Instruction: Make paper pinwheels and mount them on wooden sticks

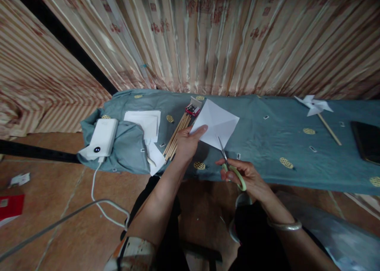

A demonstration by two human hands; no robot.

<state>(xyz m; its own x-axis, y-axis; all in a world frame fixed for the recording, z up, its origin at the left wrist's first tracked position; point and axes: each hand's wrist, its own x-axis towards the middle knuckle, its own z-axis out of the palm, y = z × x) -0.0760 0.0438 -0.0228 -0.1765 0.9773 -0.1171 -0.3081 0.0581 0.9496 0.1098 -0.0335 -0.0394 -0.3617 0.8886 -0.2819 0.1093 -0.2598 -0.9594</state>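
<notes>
A creased white square of paper (pixel 218 120) is pinched at its left corner by my left hand (pixel 189 141), thumb on top. My right hand (pixel 245 176) grips a pair of scissors (pixel 237 176) with pale green handles, fingers through the loops. The blades point up and reach the paper's lower corner; whether they cut into it I cannot tell. Beside my left hand lies a bundle of wooden sticks (pixel 175 140), some partly behind the hand. At the top of the sticks stands a small open red box (pixel 192 108) of dark metal pins or similar bits.
A paper pinwheel (pixel 314 105) on a stick and a dark flat object (pixel 366 140) lie at the right. White paper sheets (pixel 145 122), paper scraps (pixel 156 158) and a cabled white power bank (pixel 103 138) lie left on the cloth-covered table (pixel 267 132). A curtain (pixel 190 41) hangs behind.
</notes>
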